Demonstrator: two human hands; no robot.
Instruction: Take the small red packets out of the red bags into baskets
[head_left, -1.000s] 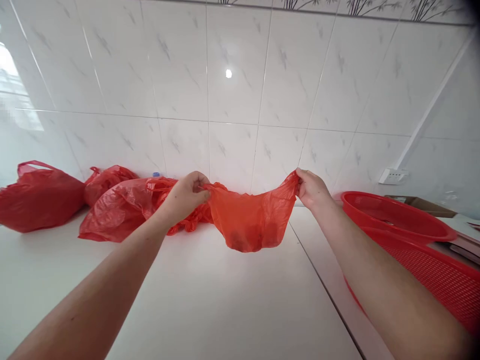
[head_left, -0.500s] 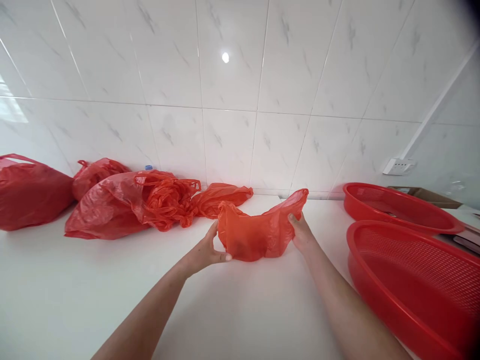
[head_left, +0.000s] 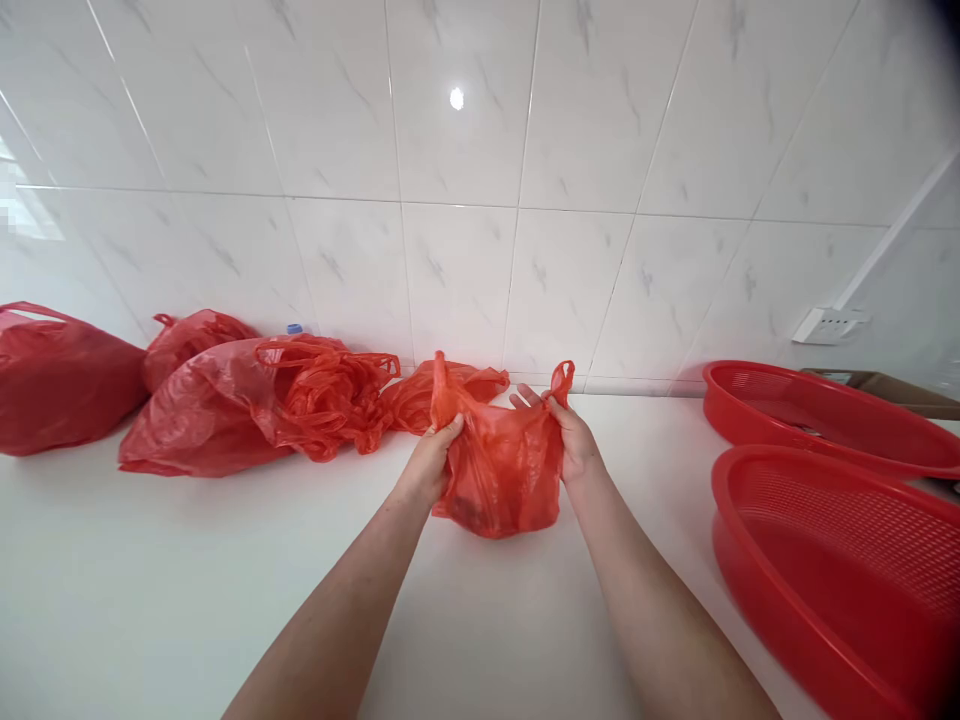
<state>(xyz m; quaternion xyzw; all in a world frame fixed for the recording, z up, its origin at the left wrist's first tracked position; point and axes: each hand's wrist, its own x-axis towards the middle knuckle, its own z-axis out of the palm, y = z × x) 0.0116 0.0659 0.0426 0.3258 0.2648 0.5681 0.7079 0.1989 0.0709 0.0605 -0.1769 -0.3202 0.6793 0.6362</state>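
Okay, head view: thin translucent red-orange plastic bag (head_left: pixel 501 480) mid-frame, upright between both hands; can't tell if its bottom touches the smooth white desk (head_left: pixel 187 590). Left hand (head_left: pixel 431 462) mostly closed, thumb and fingers pinching the bag's 9 o'clock side. Right hand (head_left: pixel 577 440) partly curled, thumb gripping the 3 o'clock edge, some fingers spread behind. Crumpled red plastic bags (head_left: pixel 330 400) toward 10 o'clock; round red plastic mesh baskets (head_left: pixel 862 520) around 3 o'clock.
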